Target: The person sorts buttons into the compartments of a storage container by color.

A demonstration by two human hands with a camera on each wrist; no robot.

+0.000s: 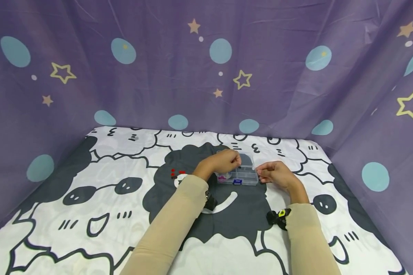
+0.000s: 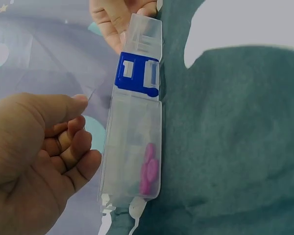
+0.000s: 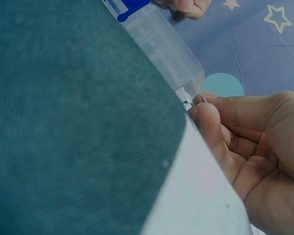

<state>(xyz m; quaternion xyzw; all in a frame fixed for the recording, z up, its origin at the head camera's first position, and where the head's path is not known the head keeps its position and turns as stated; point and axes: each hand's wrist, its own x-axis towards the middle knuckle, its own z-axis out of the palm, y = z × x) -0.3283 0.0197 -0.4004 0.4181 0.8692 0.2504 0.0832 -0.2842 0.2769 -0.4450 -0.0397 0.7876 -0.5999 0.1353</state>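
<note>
A clear plastic compartment box (image 1: 247,179) with a blue latch (image 2: 137,73) sits on the dark patch of the cloth. Pink pieces (image 2: 149,169) show through its front wall at the left end. My left hand (image 1: 223,161) is over the box with curled fingers, thumb forward. A tiny dark speck lies just below its fingertips in the head view; whether the hand pinches anything is hidden. At the box's right end, my right hand (image 1: 277,174) pinches the clear plastic edge between thumb and forefinger, seen closely in the right wrist view.
Left of the box, small red pieces (image 1: 182,172) and a dark piece (image 1: 173,177) lie on the cloth. The patterned cloth (image 1: 89,172) covers the table, and a purple curtain (image 1: 179,84) hangs behind it and at both sides.
</note>
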